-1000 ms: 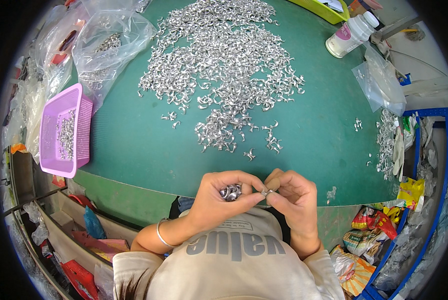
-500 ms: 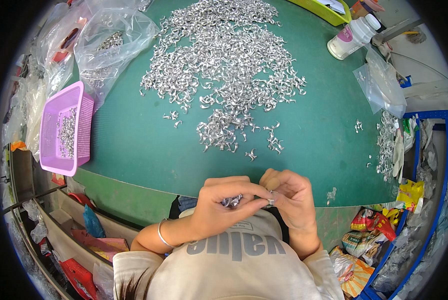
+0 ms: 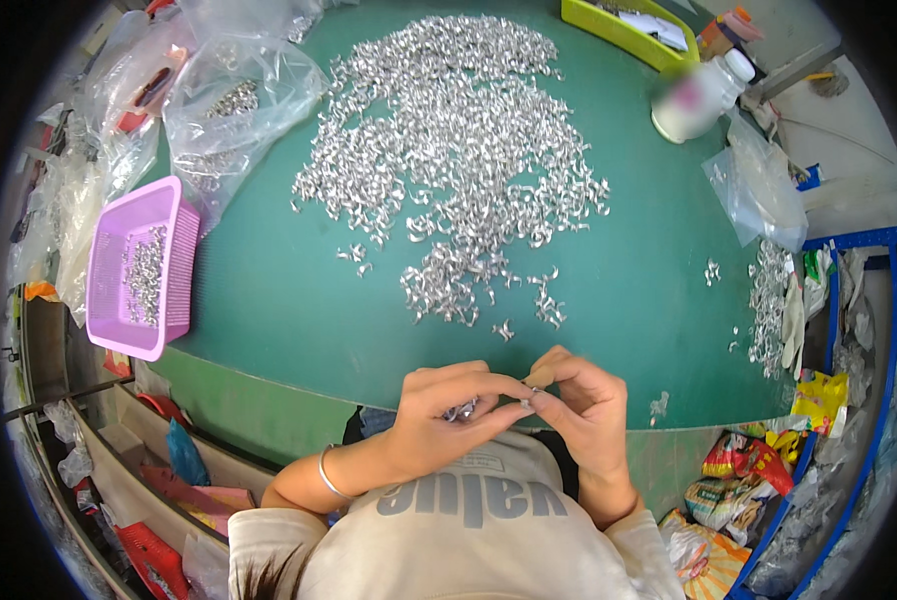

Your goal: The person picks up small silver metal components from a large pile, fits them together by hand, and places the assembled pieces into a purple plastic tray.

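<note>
While both hands (image 3: 514, 405) grip small metal clips (image 3: 461, 409), bare mat (image 3: 299, 290) borders the table edge (image 3: 269, 375).

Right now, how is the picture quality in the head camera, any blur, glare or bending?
Head view: strong fisheye, so the green table edge curves and the corners go black. Light is even and soft, with faint shadows. The pile of small metal pieces glints without washing out. The white bottle looks smeared. The left hand and right hand are fairly sharp.

Even, bright light; fisheye view.
Metal parts (image 3: 459, 150) glint; bottle (image 3: 696, 95) blurred; shadows soft; edges bend and darken toward black rim.
</note>
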Tool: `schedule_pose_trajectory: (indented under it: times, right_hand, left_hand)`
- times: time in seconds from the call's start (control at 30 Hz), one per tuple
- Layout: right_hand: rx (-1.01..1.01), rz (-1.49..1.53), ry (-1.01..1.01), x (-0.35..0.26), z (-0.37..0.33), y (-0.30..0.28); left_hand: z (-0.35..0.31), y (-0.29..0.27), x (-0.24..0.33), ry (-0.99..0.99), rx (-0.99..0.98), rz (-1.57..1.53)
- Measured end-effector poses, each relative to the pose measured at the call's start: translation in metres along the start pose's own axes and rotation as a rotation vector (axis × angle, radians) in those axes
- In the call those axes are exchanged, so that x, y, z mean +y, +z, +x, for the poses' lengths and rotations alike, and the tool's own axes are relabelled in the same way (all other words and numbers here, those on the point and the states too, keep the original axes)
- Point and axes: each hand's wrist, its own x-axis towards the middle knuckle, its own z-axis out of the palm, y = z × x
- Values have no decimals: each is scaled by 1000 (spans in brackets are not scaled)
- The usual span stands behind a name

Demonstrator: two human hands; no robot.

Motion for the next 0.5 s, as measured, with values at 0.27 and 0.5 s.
schedule_pose_trajectory:
  times: [0.27,0.5]
  right_hand:
    - [134,4,155,7,10,-9]
    - [134,-49,175,6,24,-10]
  left_hand:
    - [82,-31,-16,-701,20,-425]
    - [330,-79,12,-236,415,-404]
